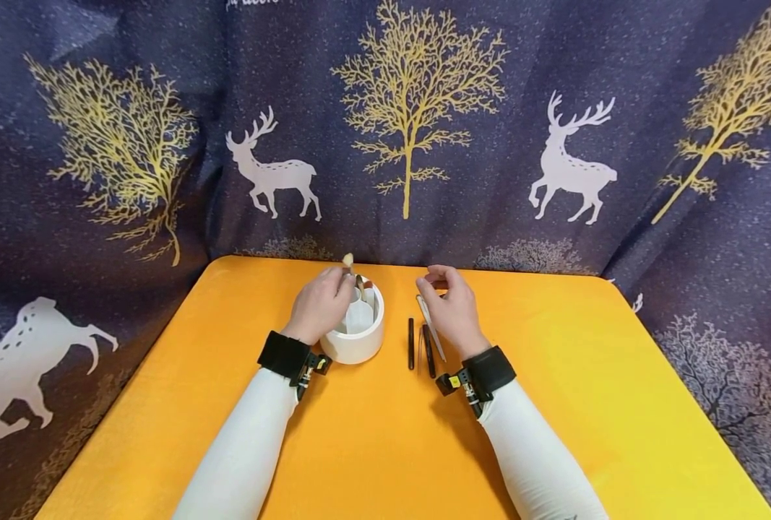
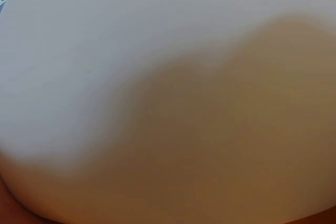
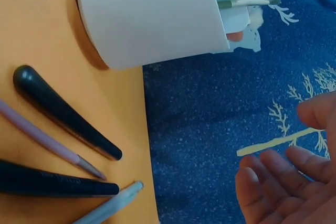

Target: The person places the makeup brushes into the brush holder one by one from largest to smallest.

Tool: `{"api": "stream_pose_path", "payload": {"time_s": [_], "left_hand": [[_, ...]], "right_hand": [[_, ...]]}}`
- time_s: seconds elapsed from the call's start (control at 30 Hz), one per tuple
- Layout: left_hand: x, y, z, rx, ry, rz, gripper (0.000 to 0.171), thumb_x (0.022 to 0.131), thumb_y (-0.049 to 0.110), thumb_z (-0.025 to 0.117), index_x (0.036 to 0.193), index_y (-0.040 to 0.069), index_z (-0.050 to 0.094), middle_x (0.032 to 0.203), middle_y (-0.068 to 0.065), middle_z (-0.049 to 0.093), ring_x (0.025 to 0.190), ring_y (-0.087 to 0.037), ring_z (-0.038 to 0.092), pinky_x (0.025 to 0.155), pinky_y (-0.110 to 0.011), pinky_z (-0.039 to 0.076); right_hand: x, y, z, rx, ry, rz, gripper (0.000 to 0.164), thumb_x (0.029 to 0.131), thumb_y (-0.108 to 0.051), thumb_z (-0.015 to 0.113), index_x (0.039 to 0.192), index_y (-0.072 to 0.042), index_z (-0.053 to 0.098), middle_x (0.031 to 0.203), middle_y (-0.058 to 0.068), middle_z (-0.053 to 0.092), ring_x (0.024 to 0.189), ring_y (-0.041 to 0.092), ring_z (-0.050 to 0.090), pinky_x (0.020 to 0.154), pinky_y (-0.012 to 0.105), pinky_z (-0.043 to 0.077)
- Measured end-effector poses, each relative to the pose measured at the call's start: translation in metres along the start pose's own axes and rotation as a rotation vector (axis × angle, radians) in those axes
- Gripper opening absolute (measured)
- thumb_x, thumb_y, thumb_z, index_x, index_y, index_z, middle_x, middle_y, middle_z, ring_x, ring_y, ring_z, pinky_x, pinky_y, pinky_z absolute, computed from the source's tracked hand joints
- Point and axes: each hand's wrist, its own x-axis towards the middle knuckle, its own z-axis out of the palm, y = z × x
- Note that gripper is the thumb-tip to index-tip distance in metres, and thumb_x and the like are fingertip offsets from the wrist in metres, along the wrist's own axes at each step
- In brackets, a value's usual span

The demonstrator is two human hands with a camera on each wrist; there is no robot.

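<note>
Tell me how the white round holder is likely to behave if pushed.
The white holder looks broad and squat in the head view, so it would probably slide before tipping. Its outer wall looks smooth and curved, so it may feel somewhat slippery to a hand. The slim brush sticking up from it might shift or rattle if jolted.

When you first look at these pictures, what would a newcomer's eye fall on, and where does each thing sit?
Probably the bright orange tabletop first, set against a dark blue curtain printed with white deer and gold trees behind it. Next, the round white divided organizer toward the table's far side, beside the left hand, and the slim handled tools lying near the right hand.
</note>
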Motion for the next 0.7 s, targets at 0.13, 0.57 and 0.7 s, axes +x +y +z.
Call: {"api": "stream_pose_path", "payload": {"time_s": [0.13,0.57,0.7], "left_hand": [[0.0,0.0,0.0,0.002,0.002,0.001,0.033,0.107,0.044,0.031,0.102,0.02,0.053,0.086,-0.001,0.05,0.074,-0.02,0.048,0.065,-0.038,0.039],[-0.001,0.0,-0.001,0.001,0.004,0.003,0.031,0.107,0.043,0.033,0.101,0.02,0.053,0.086,-0.002,0.049,0.074,-0.021,0.048,0.065,-0.038,0.038],[-0.001,0.001,-0.002,-0.004,0.002,0.004,0.031,0.107,0.042,0.033,0.101,0.02,0.053,0.086,-0.002,0.049,0.075,-0.021,0.048,0.065,-0.038,0.039]], "right_hand": [[0.001,0.004,-0.001,-0.05,-0.018,0.024,0.04,0.099,-0.041,0.059,0.127,-0.013,0.056,0.107,0.0,0.06,0.098,0.016,0.058,0.082,0.039,0.046],[0.003,0.02,0.0,-0.227,-0.124,0.164,0.036,0.096,-0.032,0.063,0.123,-0.009,0.058,0.098,0.003,0.06,0.085,0.021,0.057,0.074,0.038,0.046],[0.002,0.022,0.0,-0.293,-0.168,0.181,0.038,0.095,-0.031,0.064,0.123,-0.006,0.058,0.097,0.006,0.061,0.081,0.022,0.056,0.071,0.039,0.045]]}}
